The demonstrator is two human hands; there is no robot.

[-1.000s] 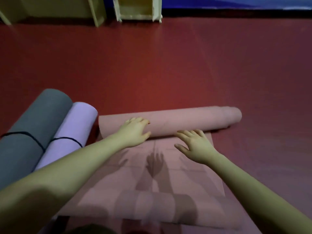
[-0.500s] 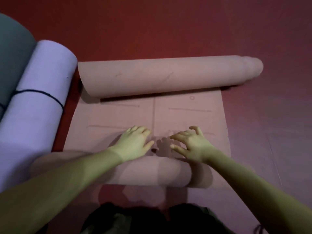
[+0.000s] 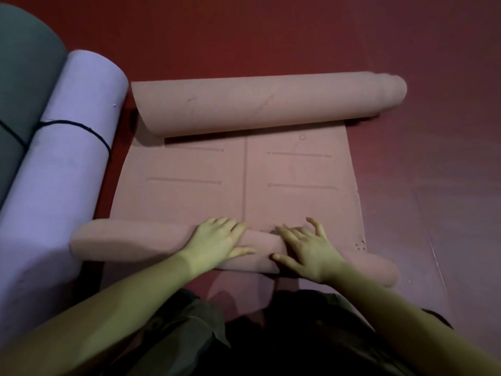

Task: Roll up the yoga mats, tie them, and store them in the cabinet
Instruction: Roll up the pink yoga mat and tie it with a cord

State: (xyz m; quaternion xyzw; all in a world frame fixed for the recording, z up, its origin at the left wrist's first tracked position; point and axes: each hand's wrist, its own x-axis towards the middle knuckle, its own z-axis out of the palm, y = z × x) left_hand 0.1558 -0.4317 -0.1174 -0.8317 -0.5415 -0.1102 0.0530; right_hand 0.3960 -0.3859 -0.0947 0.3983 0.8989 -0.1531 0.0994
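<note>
Dark red floor [image 3: 271, 36], dim light, wide-angle view looking down at a kneeling person. Left hand [image 3: 217, 241] lies palm-down on the near roll [image 3: 130, 241] of the pink yoga mat [image 3: 271, 185], fingers nearly straight, pressing rather than gripping; right hand [image 3: 309, 252] lies just beside it on the same roll, fingers spread and extended, thumb out toward the left hand. Neither hand is clenched or wrapped around anything. Both sit near the middle of the roll, leaving its two ends unsupported. Beyond the hands a flat stretch of mat shows printed guide lines, then a far roll [image 3: 257, 104] at the other end, its right end stepped out like a telescope. To the left lie a lavender mat [image 3: 67, 158], rolled and tied with a dark cord [image 3: 78, 128], touching a grey rolled mat [image 3: 24, 63]; the lavender one lies against the near roll's left end. Risks, as judgement: pressure only at centre may let the ends lag and the roll cone or telescope, as the far roll already has; the left end may drag on the lavender mat and skew; two rolls meeting would leave a bundle awkward to tie; a loose roll may spring open when the palms lift
</note>
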